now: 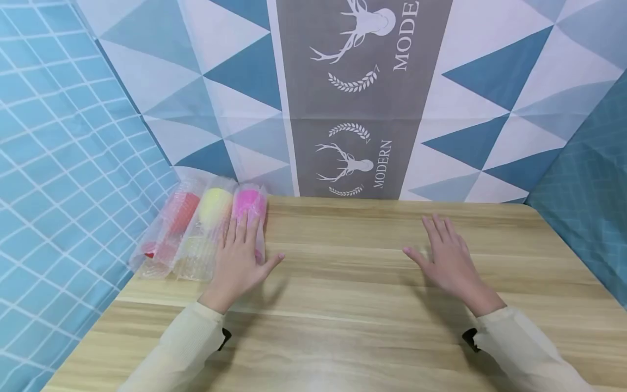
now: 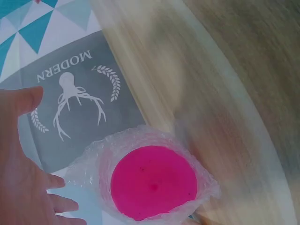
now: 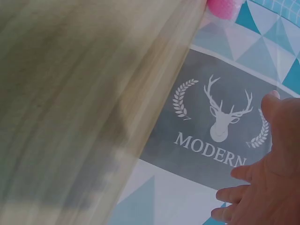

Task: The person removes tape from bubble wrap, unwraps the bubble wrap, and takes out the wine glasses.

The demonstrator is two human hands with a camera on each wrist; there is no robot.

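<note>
We see the left hand [image 1: 237,267] wide, overlapping the pink bundle [image 1: 248,200] in the head view; we cannot tell whether they touch. Yellow [image 1: 215,202] and red bundles [image 1: 184,212] lie beside it, far left on the table [image 1: 338,267]. The right hand [image 1: 448,261], also wide, hovers above the wood, holding nothing.

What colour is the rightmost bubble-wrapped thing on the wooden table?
Bright pink: the round-ended bubble-wrapped thing shows best in the left wrist view.
</note>
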